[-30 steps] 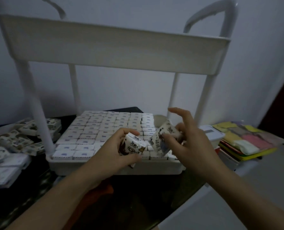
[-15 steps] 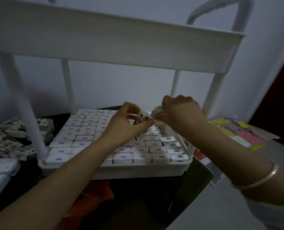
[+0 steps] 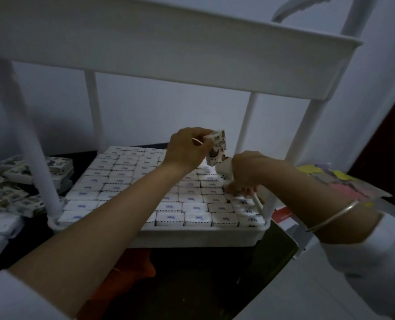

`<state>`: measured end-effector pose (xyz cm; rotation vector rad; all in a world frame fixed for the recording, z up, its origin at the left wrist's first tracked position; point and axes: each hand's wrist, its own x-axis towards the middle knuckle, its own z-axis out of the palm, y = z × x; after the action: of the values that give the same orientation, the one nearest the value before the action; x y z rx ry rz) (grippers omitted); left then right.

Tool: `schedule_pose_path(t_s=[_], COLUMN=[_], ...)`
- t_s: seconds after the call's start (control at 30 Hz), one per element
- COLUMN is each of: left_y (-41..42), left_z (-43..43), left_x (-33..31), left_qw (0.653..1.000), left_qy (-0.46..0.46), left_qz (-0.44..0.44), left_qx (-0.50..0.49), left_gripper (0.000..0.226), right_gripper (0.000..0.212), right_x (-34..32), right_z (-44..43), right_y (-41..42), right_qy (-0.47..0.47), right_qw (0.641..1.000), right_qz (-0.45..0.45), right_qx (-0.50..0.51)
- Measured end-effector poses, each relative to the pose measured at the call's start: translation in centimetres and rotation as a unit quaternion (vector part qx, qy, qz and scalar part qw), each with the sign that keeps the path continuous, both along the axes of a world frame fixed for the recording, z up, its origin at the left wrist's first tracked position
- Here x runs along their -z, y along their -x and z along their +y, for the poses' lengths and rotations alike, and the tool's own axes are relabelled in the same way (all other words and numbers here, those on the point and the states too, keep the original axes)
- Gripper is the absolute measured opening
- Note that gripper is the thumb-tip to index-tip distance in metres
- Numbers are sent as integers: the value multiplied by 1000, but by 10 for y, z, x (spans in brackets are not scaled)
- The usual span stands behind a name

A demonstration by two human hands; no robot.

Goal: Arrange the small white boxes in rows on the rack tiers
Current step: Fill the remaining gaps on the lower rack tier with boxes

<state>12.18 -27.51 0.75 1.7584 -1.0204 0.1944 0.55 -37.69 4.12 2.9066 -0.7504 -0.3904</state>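
Observation:
The white rack's lower tier (image 3: 191,237) is packed with rows of several small white boxes (image 3: 171,207). My left hand (image 3: 187,148) holds a patterned small box (image 3: 217,150) lifted above the far right part of the tier. My right hand (image 3: 247,172) reaches down at the tier's right edge, its fingers curled round another small white box (image 3: 223,170) and pressing into the right-hand column of boxes (image 3: 247,211). The upper tier (image 3: 168,47) spans the top of the view.
White rack posts (image 3: 32,144) stand at the corners. Loose patterned boxes (image 3: 18,181) lie piled on the dark table to the left. Coloured paper packets (image 3: 344,188) lie to the right. An orange cloth (image 3: 131,273) sits below the tier's front.
Both hands carried their boxes from the tier's front to its far right. My right hand has since dropped to the right-hand column while the left stays raised.

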Motion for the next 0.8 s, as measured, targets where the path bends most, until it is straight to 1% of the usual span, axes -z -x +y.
schedule_pose_path(t_s=[0.07,0.17,0.23,0.27,0.33,0.43,0.47,0.57,0.63,0.7,0.73,0.8], left_y=[-3,-7,-9,-10,-9,-4,-3,-5,-7,-6,-4,1], left_z=[-10,-24,-31,-34,-37,-36,-35,-33,-31,-28,-25,-16], left_x=[4,13,18,20,24,30,32,37,37,39,39,38], left_qw=[998,989,984,983,980,975,973,961,957,957,960,969], left_qy=[-34,-89,-113,-123,-138,-159,-167,-193,-211,-210,-194,-169], left_qz=[-35,-91,-104,-101,-100,-119,-126,-167,-167,-171,-177,-163], left_qx=[39,80,90,93,106,103,102,106,108,102,94,81], left_gripper=[25,24,23,22,22,28,29,19,14,12,10,8], right_gripper=[33,28,12,7,10,30,32,28,30,33,36,41], right_x=[4,6,7,6,3,-5,-7,-8,-9,-8,-8,-3], right_z=[-1,1,4,6,11,22,26,28,31,33,34,33], right_y=[0,2,5,5,8,13,15,17,18,21,22,23], right_qy=[-19,37,66,72,74,67,74,107,136,168,178,185], right_qw=[1000,999,997,997,995,995,995,992,988,980,976,964], right_qz=[8,23,29,36,59,57,48,24,8,-22,-47,-122], right_qx=[6,-6,-14,-19,-28,-45,-54,-67,-77,-102,-117,-150])
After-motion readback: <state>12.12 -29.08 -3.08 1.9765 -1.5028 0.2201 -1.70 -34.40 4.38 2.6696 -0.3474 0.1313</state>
